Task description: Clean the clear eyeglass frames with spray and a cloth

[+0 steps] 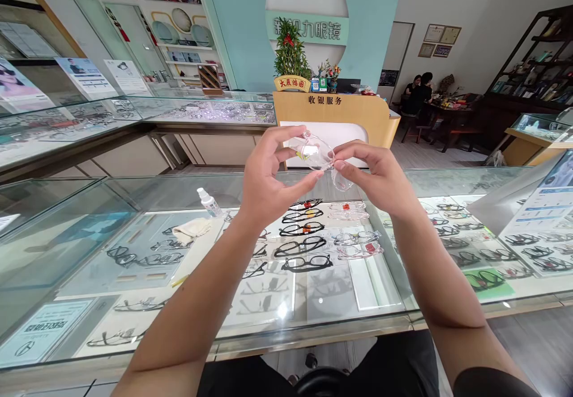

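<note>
A pair of clear-framed eyeglasses [319, 153] is held up above the glass counter, between my two hands. My left hand [278, 173] grips one side of the frame, with thumb and fingers curved around the lens. The fingertips of my right hand [369, 170] pinch the frame near its middle, and the other lens hangs just below them. A yellowish-green patch shows by the left fingers; I cannot make out what it is. Beneath my hands, several dark-framed eyeglasses [307, 246] lie in a column, beside clear-framed eyeglasses [358, 239] with red tags.
A white spray bottle [209, 202] and a beige cloth [192, 230] lie on the glass display counter [250, 334] to the left. More eyeglasses [465, 257] are to the right, near a standing sign [546, 206]. A wooden cashier desk [331, 107] stands beyond; people sit far right.
</note>
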Demonstrator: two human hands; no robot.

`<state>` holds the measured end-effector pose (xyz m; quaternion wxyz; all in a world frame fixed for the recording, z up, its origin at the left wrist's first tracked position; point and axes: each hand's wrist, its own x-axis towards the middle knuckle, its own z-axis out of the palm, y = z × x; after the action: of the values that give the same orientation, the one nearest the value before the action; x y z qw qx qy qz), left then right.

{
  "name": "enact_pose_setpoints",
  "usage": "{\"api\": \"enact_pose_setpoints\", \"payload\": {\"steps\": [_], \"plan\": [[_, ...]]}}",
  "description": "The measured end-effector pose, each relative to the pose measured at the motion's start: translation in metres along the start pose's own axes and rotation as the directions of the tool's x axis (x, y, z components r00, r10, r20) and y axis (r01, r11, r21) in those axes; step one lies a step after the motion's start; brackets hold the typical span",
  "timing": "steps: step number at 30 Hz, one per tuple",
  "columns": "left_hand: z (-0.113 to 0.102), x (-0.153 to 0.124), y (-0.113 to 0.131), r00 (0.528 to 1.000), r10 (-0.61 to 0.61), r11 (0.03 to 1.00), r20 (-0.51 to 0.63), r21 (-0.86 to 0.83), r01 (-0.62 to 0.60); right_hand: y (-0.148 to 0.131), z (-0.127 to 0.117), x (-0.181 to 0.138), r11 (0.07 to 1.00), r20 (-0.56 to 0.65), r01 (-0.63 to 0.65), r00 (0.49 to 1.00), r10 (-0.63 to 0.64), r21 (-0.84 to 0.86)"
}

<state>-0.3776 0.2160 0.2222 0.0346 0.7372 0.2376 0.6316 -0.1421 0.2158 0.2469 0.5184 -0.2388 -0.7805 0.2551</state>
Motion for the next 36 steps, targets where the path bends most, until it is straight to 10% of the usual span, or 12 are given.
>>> {"api": "enact_pose_setpoints", "payload": {"steps": [11,18,21,24,36], "plan": [[0.006,-0.001,-0.006,0.99,-0.115,0.979,0.08,-0.162,0.127,0.005,-0.002,0.002,0.934,0.132,-0.256,0.965,0.229,0.251],[0.011,-0.006,0.005,0.934,0.112,0.989,-0.339,0.127,-0.073,0.014,0.005,0.004,0.969,-0.114,-0.169,0.975,0.191,0.18],[0.012,-0.007,0.021,0.979,-0.138,0.981,-0.153,0.117,0.157,0.013,0.013,0.002,0.985,-0.213,-0.126,0.966,0.149,0.118],[0.017,-0.006,0.032,0.918,-0.394,0.919,0.044,0.0,0.394,0.009,0.024,-0.001,0.999,-0.263,-0.04,0.964,0.04,0.007],[0.022,-0.006,0.012,0.802,-0.589,0.737,0.102,-0.338,0.585,0.008,0.045,-0.009,0.908,-0.261,0.08,0.944,-0.201,-0.411]]}}
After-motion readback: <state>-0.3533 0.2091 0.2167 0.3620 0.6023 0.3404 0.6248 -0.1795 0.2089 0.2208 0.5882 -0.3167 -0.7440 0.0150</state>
